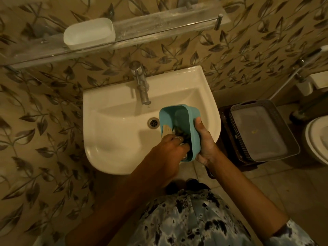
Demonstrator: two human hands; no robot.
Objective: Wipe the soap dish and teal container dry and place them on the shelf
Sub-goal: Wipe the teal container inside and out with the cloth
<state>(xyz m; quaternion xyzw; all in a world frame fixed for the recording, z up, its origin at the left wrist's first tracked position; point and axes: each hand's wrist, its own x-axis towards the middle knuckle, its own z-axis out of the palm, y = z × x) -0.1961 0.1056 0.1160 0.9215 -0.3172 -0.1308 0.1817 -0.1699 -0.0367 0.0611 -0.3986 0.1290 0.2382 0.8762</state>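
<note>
Left hand: my left hand (pixel 171 145) is curled round a cloth (pixel 167 129), bunching it and pressing it inside the near end of the tub.
Right hand: my right hand (pixel 204 141) clamps the right wall of the teal container (pixel 177 114), thumb up along the rim and palm under the outer side.
Container: held in the air over the right front of the sink (pixel 110 96), tipped so its opening faces me and to the left. The far inner corners look not yet reached.
How I'd wipe: I'd keep the right grip firm and low and push the cloth along the floor to the far end. Then I'd run it round each corner and the rim, since water likely sits there. I'd turn the tub to dry the outside, and work over the basin so drips fall in.
Soap dish: a white soap dish (pixel 88 34) already sits on the left part of the shelf (pixel 159 23).
Shelf room: the bare stretch to the right of the dish looks the likely landing spot.
</note>
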